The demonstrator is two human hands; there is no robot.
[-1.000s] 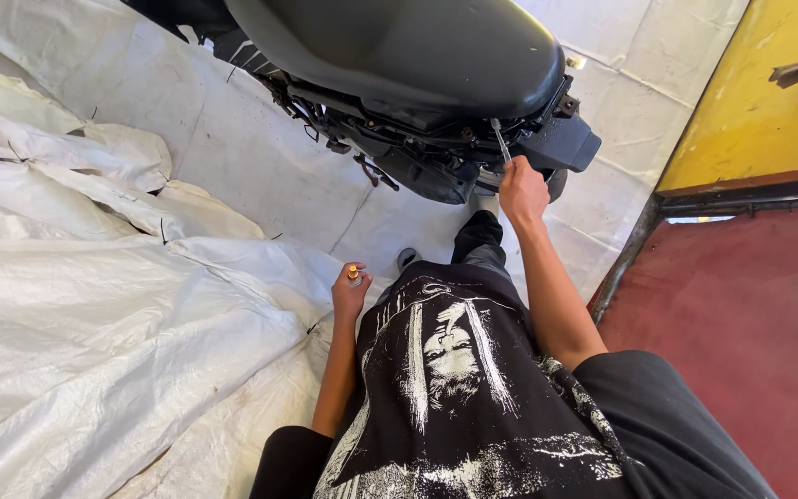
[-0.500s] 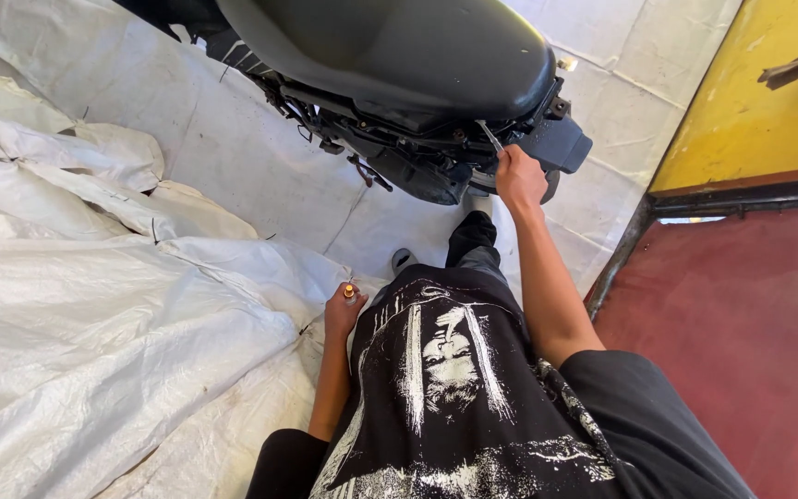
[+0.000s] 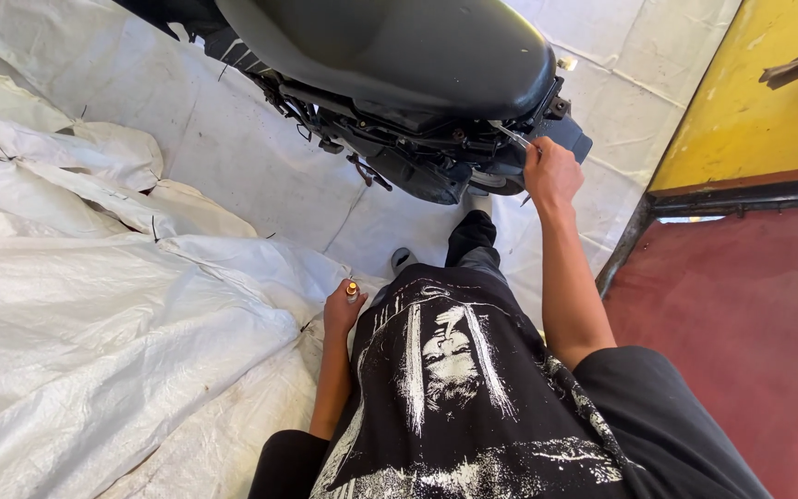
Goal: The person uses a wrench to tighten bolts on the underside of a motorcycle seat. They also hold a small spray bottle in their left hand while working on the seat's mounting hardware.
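A white woven sheet (image 3: 94,305) covers the floor on the left side. The left hand (image 3: 342,310) hangs low above it, its fingers closed around a small object with a shiny tip (image 3: 352,290). Further right, the right hand (image 3: 551,174) is raised to the rear of the black scooter (image 3: 399,55), fingers clenched on a thin metal tool (image 3: 508,135) that touches the frame under the seat.

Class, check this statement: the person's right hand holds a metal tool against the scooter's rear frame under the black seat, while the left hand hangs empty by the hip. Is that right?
Not quite. The left hand is not empty: its fingers are closed around a small object with an orange tip, as the head view shows. The rest holds: the right hand holds a metal tool against the scooter under the black seat.
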